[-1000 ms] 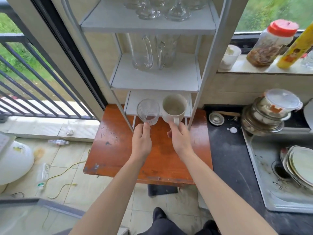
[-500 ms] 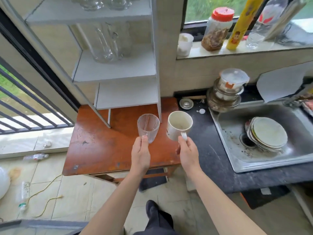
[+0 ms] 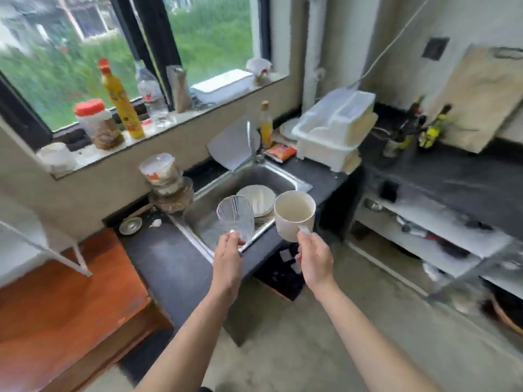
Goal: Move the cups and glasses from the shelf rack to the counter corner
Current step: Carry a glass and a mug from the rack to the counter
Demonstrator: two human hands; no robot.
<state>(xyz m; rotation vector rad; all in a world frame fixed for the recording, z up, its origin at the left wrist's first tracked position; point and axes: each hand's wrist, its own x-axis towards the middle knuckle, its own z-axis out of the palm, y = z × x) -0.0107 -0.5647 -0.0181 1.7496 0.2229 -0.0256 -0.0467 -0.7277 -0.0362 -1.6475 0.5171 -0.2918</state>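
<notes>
Over the steel sink [image 3: 288, 176], a clear glass [image 3: 236, 217] is gripped by the left hand [image 3: 227, 263], a white mug [image 3: 294, 215] by the right hand [image 3: 314, 260].

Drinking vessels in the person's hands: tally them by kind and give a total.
Clear glass, in the left hand: 1
White mug, held by its handle in the right hand: 1
Total: 2

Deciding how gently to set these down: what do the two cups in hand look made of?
The tumbler in the left hand looks like clear ribbed glass; the sink shows through it. The mug in the right hand looks like glazed off-white ceramic: opaque, thick-walled, slight sheen.
</notes>
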